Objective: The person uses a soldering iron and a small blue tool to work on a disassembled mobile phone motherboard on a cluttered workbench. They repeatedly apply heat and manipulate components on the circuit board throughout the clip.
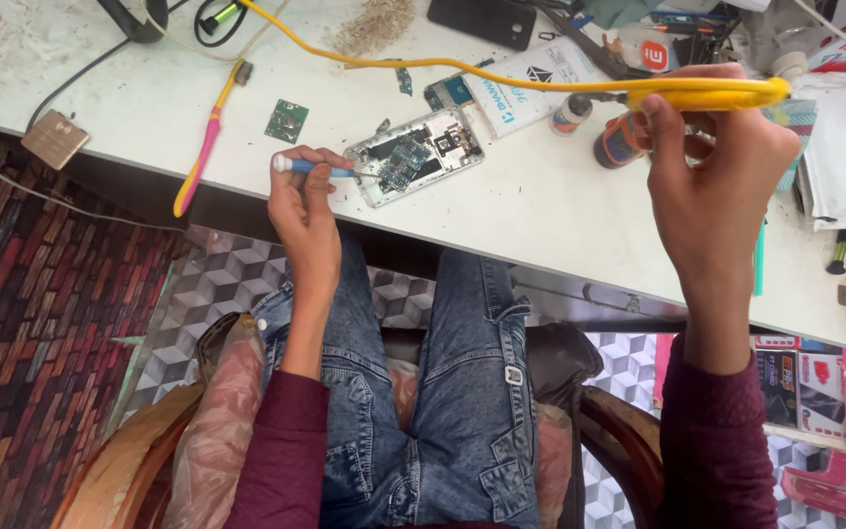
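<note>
While two hands (pixel 305 201) (pixel 712 162) grip one screwdriver (pixel 313 168) and one yellow tool (pixel 712 94), one opened phone (pixel 415 157) lies.

Opened phone (pixel 415 157) flat, blue screwdriver (pixel 315 168) touching it.

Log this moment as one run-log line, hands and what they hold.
left hand: grips small blue screwdriver, tip at opened white phone | right hand: holds yellow-handled soldering iron raised above white table

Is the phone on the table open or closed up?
Open. The phone lies flat on the white table with its cover off, circuit board showing. The left hand points a blue-handled tool at it.
</note>
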